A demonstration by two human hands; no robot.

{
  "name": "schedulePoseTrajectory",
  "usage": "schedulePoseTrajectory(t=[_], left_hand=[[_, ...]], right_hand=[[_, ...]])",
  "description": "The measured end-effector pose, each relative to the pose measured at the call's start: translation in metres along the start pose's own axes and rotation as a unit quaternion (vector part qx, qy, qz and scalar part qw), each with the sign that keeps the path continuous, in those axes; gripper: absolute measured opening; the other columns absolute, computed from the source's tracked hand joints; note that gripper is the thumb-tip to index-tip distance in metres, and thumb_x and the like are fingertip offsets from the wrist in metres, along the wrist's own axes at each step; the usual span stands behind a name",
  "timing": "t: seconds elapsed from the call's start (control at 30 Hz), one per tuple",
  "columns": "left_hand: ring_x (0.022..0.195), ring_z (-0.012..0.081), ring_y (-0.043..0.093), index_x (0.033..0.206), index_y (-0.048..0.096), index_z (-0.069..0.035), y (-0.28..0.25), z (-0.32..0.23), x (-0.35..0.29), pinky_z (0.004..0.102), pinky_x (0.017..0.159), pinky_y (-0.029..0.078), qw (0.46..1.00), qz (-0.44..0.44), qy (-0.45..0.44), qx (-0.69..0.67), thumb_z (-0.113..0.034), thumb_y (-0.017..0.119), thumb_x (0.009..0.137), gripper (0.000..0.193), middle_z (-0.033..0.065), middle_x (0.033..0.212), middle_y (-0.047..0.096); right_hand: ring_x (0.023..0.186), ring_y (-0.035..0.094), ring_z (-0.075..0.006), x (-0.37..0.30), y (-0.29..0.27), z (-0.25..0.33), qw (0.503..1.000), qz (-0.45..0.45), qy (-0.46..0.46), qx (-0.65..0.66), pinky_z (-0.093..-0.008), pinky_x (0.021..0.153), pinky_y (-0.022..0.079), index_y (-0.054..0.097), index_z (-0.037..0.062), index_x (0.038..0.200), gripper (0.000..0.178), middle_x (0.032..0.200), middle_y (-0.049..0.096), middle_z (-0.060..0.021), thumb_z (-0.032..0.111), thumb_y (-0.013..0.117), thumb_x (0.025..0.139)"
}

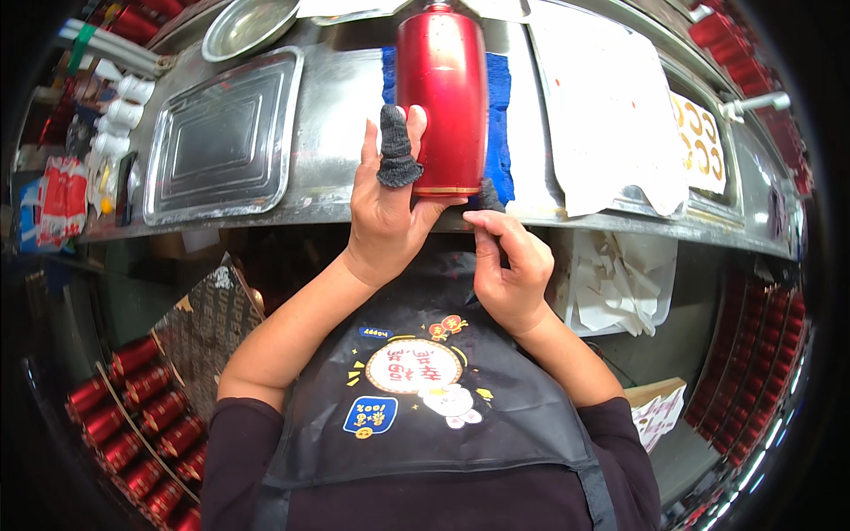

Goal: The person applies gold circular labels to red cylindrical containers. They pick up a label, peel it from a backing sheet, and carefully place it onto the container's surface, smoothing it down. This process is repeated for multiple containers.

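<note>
Fingertip work at the base of the red bottle [440,106] appears to be the step in hand; the next move likely calls for steady support and fine control. The bottle is lying at upper centre of the frame, its red side gleaming, a gold-coloured band edging the base. The left hand [387,208] is spreading its fingers along the bottle's left side, thumb resting at the base; grip firmness cannot be told. The right hand [513,265] is pinching thumb and forefinger together near the base; whether anything is between them is unclear. A blue cloth [500,124] is showing beneath the bottle.

Glossy red canister [450,106] (gold-rimmed near end)
</note>
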State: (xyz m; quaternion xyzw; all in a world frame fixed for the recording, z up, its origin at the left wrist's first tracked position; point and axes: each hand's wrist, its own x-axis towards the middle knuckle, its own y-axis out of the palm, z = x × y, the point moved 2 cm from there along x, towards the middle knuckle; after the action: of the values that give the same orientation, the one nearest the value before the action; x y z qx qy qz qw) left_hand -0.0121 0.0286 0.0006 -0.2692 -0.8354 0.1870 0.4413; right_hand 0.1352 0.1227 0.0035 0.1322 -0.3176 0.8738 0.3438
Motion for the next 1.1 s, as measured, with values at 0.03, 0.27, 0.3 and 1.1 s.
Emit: schedulePoseTrajectory(t=[0.03, 0.27, 0.3, 1.1], left_hand=[[0.136, 0.0398, 0.049, 0.142, 0.046, 0.004, -0.001, 0.002, -0.005, 0.0568, 0.117, 0.028, 1.0, 0.005, -0.025, -0.01, -0.024, 0.086, 0.074, 0.084, 0.019, 0.148, 0.052], [0.133, 0.0443, 0.049, 0.149, 0.038, 0.006, -0.006, 0.011, -0.017, 0.047, 0.118, 0.031, 0.989, 0.03, -0.12, -0.081, -0.018, 0.077, 0.086, 0.078, 0.0227, 0.143, 0.054], [0.132, 0.044, 0.05, 0.149, 0.039, 0.006, -0.006, 0.011, -0.017, 0.0464, 0.118, 0.032, 0.991, 0.031, -0.109, -0.069, -0.018, 0.076, 0.086, 0.077, 0.0227, 0.142, 0.055], [0.144, 0.0412, 0.039, 0.146, 0.045, 0.003, -0.002, 0.002, 0.003, 0.0605, 0.12, 0.017, 0.998, 0.066, -0.011, -0.008, -0.008, 0.082, 0.075, 0.081, 0.0271, 0.153, 0.043]], right_hand=[[0.069, 0.065, -0.0163, 0.0, 0.0, -0.002, 1.0, 0.006, 0.006, 0.004, -0.025, 0.064, 0.05, 0.069, -0.0017, 0.103, 0.017, 0.09, 0.071, -0.0116, -0.01, 0.062, 0.09], [0.056, 0.063, -0.0219, 0.002, 0.004, -0.008, 1.0, 0.005, 0.018, 0.009, -0.0296, 0.054, 0.048, 0.069, -0.0002, 0.099, 0.017, 0.087, 0.072, -0.0124, -0.009, 0.065, 0.084], [0.056, 0.063, -0.022, 0.002, 0.004, -0.008, 1.0, 0.013, 0.02, -0.01, -0.0297, 0.054, 0.048, 0.069, -0.0001, 0.099, 0.018, 0.087, 0.072, -0.0123, -0.009, 0.065, 0.084], [0.06, 0.066, -0.0249, 0.011, -0.024, 0.006, 0.999, -0.012, 0.008, -0.05, -0.0358, 0.056, 0.052, 0.07, 0.0084, 0.103, 0.024, 0.077, 0.069, -0.0077, 0.002, 0.07, 0.08]])
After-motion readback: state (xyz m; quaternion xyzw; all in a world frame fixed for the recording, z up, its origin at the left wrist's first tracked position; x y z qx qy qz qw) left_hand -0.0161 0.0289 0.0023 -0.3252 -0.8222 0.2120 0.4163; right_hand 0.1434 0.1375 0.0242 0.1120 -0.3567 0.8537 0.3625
